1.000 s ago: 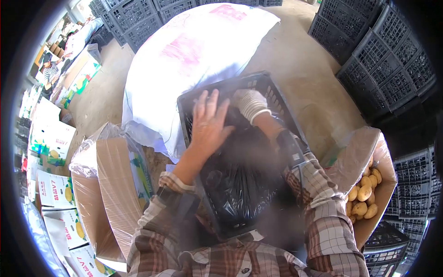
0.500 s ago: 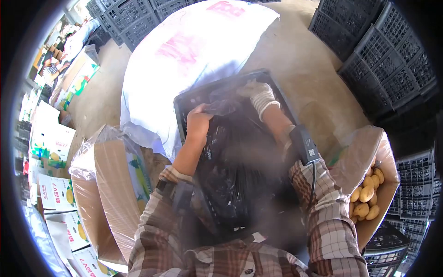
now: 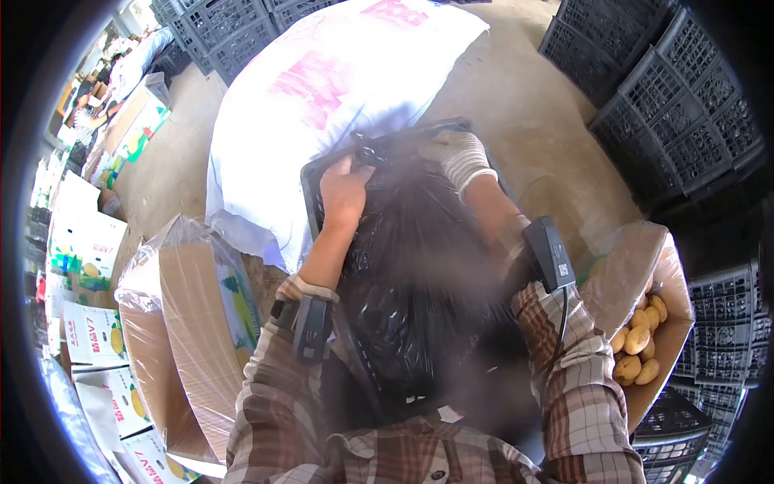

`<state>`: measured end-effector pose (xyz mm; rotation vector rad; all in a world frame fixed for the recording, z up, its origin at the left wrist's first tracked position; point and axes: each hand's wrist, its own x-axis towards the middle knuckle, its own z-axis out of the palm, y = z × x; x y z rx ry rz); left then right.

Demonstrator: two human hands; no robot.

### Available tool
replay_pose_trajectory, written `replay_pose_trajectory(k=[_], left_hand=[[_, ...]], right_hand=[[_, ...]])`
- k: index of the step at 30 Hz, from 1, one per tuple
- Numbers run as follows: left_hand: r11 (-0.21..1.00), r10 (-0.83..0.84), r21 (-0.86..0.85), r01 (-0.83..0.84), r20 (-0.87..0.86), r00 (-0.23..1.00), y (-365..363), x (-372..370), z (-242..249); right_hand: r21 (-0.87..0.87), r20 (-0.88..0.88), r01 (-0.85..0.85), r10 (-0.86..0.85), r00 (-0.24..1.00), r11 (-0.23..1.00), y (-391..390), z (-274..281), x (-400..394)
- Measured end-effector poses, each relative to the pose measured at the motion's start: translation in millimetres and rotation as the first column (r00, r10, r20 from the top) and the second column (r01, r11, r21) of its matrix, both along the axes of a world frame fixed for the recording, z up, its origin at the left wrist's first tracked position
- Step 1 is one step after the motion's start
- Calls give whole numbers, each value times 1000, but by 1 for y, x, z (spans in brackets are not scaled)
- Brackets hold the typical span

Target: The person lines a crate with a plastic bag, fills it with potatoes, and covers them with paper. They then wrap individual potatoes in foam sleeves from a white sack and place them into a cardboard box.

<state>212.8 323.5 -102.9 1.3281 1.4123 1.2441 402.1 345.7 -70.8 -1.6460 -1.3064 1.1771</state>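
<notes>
A black plastic bag (image 3: 403, 298) spreads over a black plastic crate (image 3: 309, 187) in front of my body. My left hand (image 3: 344, 194), bare, is closed on the bag near the crate's far left corner, and a twisted bit of film sticks up beyond the fingers. My right hand (image 3: 459, 161) wears a whitish knit glove and pinches the bag near the far right corner. Between the two hands the film is drawn taut, with creases running toward me. What lies under the bag is hidden, and its right part is blurred.
A big white sack (image 3: 322, 89) with pink print stands beyond the crate. An opened, plastic-lined carton (image 3: 197, 315) is at left; a carton of potatoes (image 3: 637, 343) is at right. Black crates (image 3: 677, 105) are stacked around. Printed boxes (image 3: 97, 335) and another person (image 3: 85, 121) are far left.
My left hand has shifted slightly, with bunched film now standing up past its fingers. The bag lies tighter across the crate. My right hand has moved slightly right.
</notes>
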Motion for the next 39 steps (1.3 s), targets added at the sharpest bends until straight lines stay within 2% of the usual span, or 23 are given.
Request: replay_pose_trajectory(k=[4, 9, 12, 14, 15, 16, 17, 18, 20, 21, 22, 23, 24, 26, 28, 29, 30, 32, 33, 35, 37, 38, 39], left_hand=[[987, 70, -162, -24, 284, 956, 7, -2, -6], [931, 184, -364, 36, 553, 813, 14, -3, 2], [854, 325, -520, 5, 540, 777, 24, -6, -1], [838, 366, -545, 35, 608, 705, 26, -7, 0], [857, 352, -511, 63, 670, 653, 26, -8, 1], [875, 334, -475, 89, 728, 598, 25, -9, 3], [876, 334, -474, 89, 728, 599, 19, -6, 13], [915, 244, -400, 60, 663, 708, 10, 0, 30], [946, 151, -320, 50, 573, 805, 1, 5, 38], [955, 98, -287, 75, 546, 832, 0, 4, 37], [962, 46, -252, 100, 516, 855, -1, 3, 36], [967, -3, -220, 129, 498, 867, -5, 1, 36], [967, -4, -219, 129, 495, 869, -10, 0, 37], [963, -208, -88, 254, 355, 911, -16, -1, 38], [956, -256, -50, 288, 332, 908, -17, -6, 32], [953, -280, -48, 300, 244, 928, -17, -9, 29], [949, -302, -46, 312, 155, 941, -18, -10, 29], [952, -298, -33, 304, 127, 946, -22, -10, 31], [953, -284, -49, 298, 189, 940, -24, -10, 34], [954, -269, -64, 293, 250, 930, -24, -9, 38], [989, 25, -143, 42, 439, 898, -23, -6, 39], [989, 29, -142, 38, 440, 897, -21, -4, 36], [999, -4, -37, 16, 303, 953, -20, -1, 31]], right_hand=[[-10, -205, 69, -69, 976, 998, -3, 0, -2], [4, -123, 56, -55, 991, 998, -4, 9, -3], [-11, -131, -12, 11, 991, 1000, -1, 12, -1], [-76, 146, -182, 192, 970, 980, -1, 21, 4], [-75, 147, -182, 191, 971, 980, 8, 5, 13], [-49, 484, -459, 424, 766, 887, 27, -26, 26], [-127, 749, -686, 522, 407, 717, 36, -43, 32], [-124, 749, -684, 520, 411, 719, 24, -19, 27], [-436, 798, -499, 578, 171, 749, -1, 27, 22], [-277, 826, -501, 469, 311, 820, 7, 24, 22], [-274, 827, -501, 467, 313, 821, 7, 21, 23], [-30, 631, -520, 420, 652, 853, 5, 17, 23], [202, 312, -436, 364, 878, 877, 2, 14, 22], [195, 288, -384, 322, 902, 903, 1, 4, 3], [151, 708, -529, 282, 648, 835, 13, -36, -11], [-19, 705, -573, 417, 574, 820, 17, -39, -15], [-17, 704, -572, 416, 575, 820, 25, -53, -7], [324, 868, -749, 133, 478, 578, 28, -62, 4], [168, 514, -405, 270, 814, 899, 20, -51, 4], [237, 569, -344, 157, 807, 909, 29, -59, -11], [307, 614, -289, 44, 788, 907, 35, -67, -12], [221, 258, -139, 80, 963, 965, 27, -54, -10], [74, -138, -33, 43, 989, 997, 18, -41, -9]])
